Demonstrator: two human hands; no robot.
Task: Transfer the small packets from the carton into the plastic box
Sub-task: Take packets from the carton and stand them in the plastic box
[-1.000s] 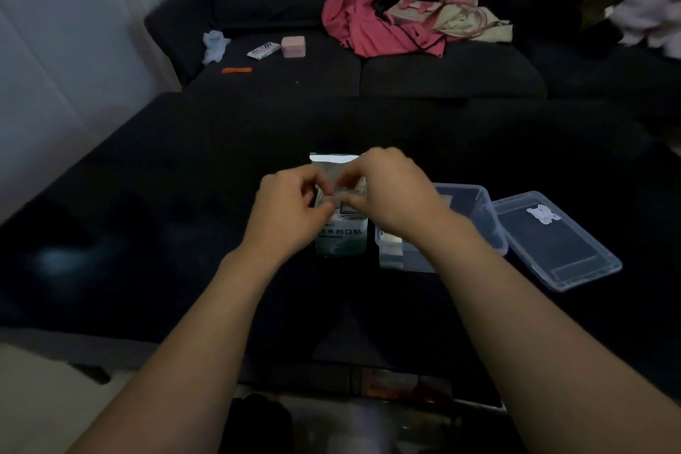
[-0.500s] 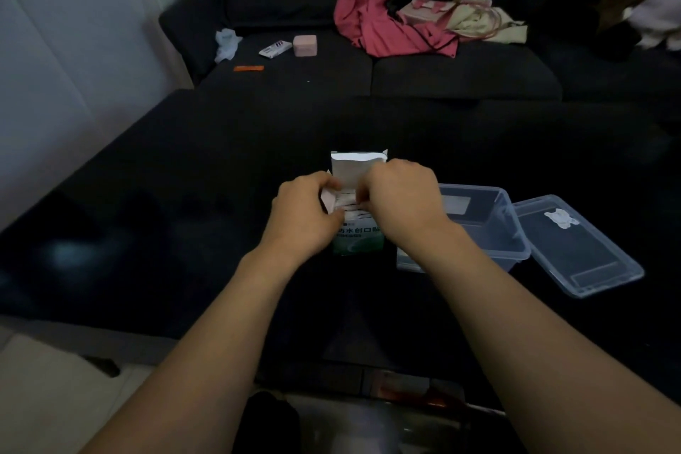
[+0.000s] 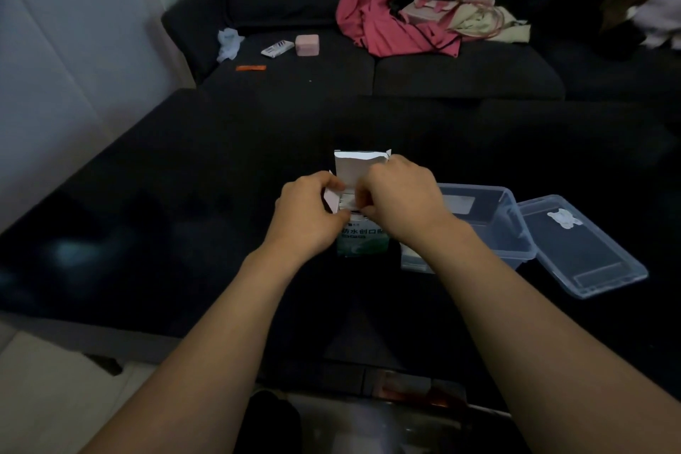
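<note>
A small white and green carton [image 3: 359,241] stands upright on the dark surface, its top flap [image 3: 355,168] folded up and open. My left hand [image 3: 307,214] grips the carton's left side near a side flap. My right hand [image 3: 400,201] is closed at the carton's mouth, fingers pinched on something white there; the packets themselves are mostly hidden. Just right of the carton sits a clear plastic box [image 3: 510,228], open, with a pale item at its near left corner.
The box's clear lid [image 3: 586,254] lies flat to the right of it. On the dark sofa behind are a pink garment [image 3: 383,26], a cream bag [image 3: 468,11], a pink block [image 3: 307,44], a small white pack [image 3: 277,48] and a tissue [image 3: 228,42].
The carton's top flap now stands fully open. Both hands have stayed at its mouth, the right one working deeper into the opening.
</note>
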